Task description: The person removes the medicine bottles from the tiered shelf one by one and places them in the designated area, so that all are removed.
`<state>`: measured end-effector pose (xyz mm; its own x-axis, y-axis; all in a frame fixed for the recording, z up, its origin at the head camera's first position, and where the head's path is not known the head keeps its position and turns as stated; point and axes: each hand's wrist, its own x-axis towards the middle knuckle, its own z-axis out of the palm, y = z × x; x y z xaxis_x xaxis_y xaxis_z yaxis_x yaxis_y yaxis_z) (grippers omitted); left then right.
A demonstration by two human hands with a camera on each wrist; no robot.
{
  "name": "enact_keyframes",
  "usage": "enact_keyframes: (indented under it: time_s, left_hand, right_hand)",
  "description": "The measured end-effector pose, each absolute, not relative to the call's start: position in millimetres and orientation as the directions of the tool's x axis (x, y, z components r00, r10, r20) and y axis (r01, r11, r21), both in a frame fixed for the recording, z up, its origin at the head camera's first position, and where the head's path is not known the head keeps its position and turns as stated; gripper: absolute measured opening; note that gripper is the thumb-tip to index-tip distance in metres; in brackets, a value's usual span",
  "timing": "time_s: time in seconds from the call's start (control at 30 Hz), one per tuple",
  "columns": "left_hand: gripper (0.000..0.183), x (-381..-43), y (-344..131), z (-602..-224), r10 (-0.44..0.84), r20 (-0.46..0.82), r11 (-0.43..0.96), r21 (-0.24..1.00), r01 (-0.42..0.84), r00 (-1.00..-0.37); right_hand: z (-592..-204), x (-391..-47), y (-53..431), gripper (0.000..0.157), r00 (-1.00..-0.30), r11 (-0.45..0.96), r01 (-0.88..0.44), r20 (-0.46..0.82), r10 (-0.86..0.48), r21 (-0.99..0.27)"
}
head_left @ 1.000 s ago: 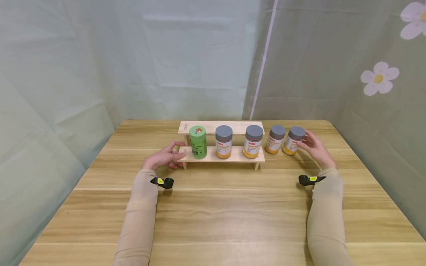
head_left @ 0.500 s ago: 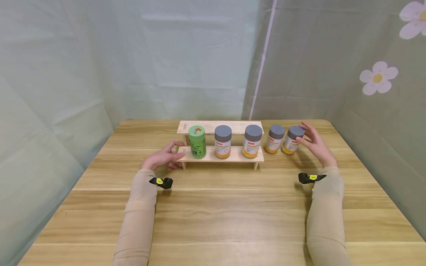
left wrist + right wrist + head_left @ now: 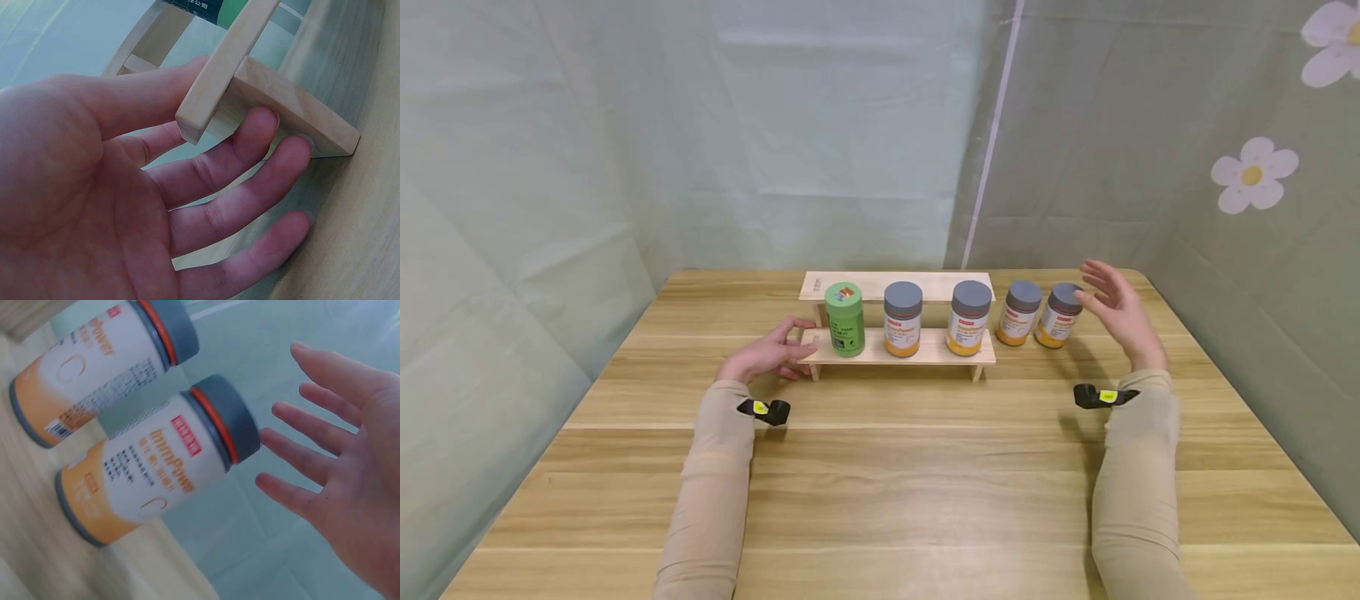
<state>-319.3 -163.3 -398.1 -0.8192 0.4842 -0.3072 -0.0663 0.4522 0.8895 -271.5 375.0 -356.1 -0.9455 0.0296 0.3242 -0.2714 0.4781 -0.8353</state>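
Observation:
My left hand (image 3: 766, 353) grips the left end of a two-tier wooden rack (image 3: 934, 343). In the left wrist view the thumb lies along the lower shelf board (image 3: 219, 72) and the curled fingers come under it at the leg (image 3: 300, 106). On the lower shelf stand a green jar (image 3: 846, 323) and two white-and-orange supplement bottles with grey lids, one in the middle (image 3: 902, 323) and one at the right (image 3: 969, 323). Two similar bottles, a nearer one (image 3: 1019, 317) and an outer one (image 3: 1058, 318), stand right of the rack. My right hand (image 3: 1123, 317) is beside the outer bottle's lid, fingers extended, holding nothing.
The rack's upper shelf (image 3: 925, 287) runs behind the jars. Everything stands near the back of a wood-grain table (image 3: 925, 483). A pale curtain (image 3: 850, 133) hangs behind it, and a grey one with flowers (image 3: 1225, 275) is at the right.
My right hand has let go of the outer bottle and moved up and slightly right from it, its fingers straightening. The left hand and the rack stay in place.

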Motion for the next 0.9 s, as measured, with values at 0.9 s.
enact_keyframes:
  time_s: [0.9]
  left_hand:
    - [0.058, -321, -164, -400, 0.488, -0.311, 0.457, 0.887, -0.065, -0.816]
  right_hand:
    - [-335, -273, 329, 0.044, -0.900, 0.382, -0.423, 0.429, -0.074, -0.822]
